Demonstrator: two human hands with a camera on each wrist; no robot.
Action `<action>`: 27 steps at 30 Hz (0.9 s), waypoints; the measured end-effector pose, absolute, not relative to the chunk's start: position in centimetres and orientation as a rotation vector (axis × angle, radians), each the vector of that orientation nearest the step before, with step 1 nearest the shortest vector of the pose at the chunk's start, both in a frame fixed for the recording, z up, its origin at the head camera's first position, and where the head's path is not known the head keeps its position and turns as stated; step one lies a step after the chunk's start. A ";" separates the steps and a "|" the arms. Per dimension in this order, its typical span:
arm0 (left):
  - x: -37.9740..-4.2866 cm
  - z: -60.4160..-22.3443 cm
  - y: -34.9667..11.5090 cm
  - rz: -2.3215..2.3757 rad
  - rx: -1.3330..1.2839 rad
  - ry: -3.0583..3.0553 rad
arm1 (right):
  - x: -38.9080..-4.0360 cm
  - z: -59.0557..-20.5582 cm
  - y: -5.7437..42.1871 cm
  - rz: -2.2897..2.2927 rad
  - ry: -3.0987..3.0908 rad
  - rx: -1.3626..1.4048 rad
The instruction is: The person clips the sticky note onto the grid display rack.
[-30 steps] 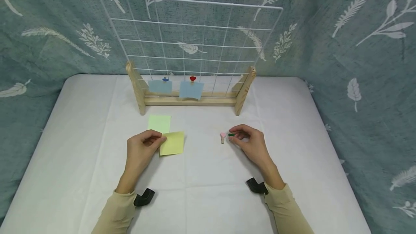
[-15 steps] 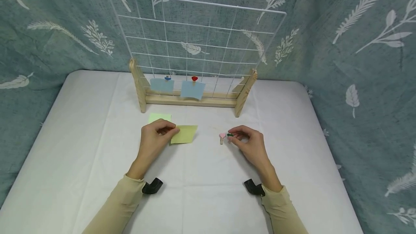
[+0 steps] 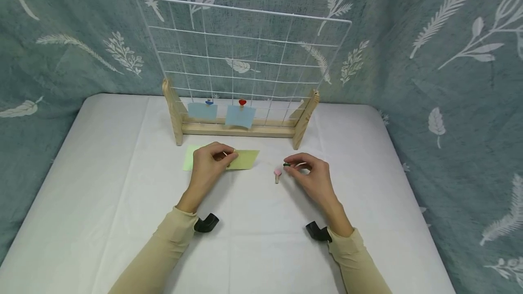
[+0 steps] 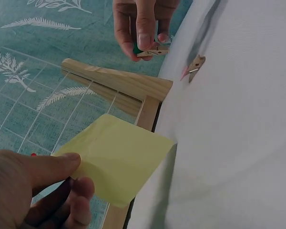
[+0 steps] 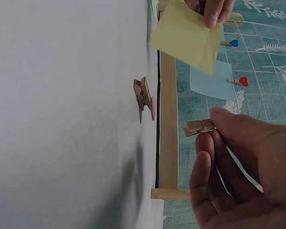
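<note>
My left hand [image 3: 210,167] pinches a yellow sticky note [image 3: 245,159] by its left edge between thumb and fingers, holding it tilted above the table. A small wooden clothespin [image 5: 199,127] with a green top is pinched in my right hand [image 3: 312,176]; in the right wrist view its jaws point away from the fingers. Beside that hand, a second clothespin with a pink heart [image 3: 277,173] lies on the table. A light green sticky note [image 3: 189,158] lies partly hidden behind my left hand.
At the back stands a white wire grid [image 3: 253,62] in a wooden base [image 3: 241,129]. Two blue notes hang on it: one [image 3: 202,111] under a blue-heart clip [image 3: 209,102], another [image 3: 240,117] under a red-heart clip [image 3: 242,102]. A patterned curtain [image 3: 408,58] surrounds the white table [image 3: 261,257].
My left hand has carried the yellow note right and toward the grid, tilting it more. My right hand holds the clothespin almost where it was, lifted very slightly.
</note>
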State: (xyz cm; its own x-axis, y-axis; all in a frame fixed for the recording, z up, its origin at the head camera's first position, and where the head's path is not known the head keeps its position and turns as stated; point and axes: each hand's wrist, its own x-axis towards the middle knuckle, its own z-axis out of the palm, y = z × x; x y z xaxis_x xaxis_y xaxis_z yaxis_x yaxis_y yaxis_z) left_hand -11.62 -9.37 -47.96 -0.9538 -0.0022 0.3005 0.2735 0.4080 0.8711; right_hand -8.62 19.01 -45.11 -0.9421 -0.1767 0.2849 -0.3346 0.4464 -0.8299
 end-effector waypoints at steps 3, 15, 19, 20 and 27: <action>-12.1 -47.9 -8.9 -1.577 -0.222 -2.397 | -8.8 -45.1 18.7 1.510 -2.522 0.474; -14.8 -46.8 -6.4 -1.620 -0.208 -2.311 | -9.4 -45.1 18.5 1.551 -2.476 0.505; -15.7 -46.0 -5.6 -1.615 -0.223 -2.283 | -9.8 -44.9 18.2 1.579 -2.460 0.540; -15.9 -45.8 -5.3 -1.612 -0.225 -2.280 | -9.9 -44.8 18.1 1.579 -2.457 0.543; -16.8 -45.3 -3.5 -1.658 -0.220 -2.267 | -10.1 -44.1 18.2 1.510 -2.450 0.538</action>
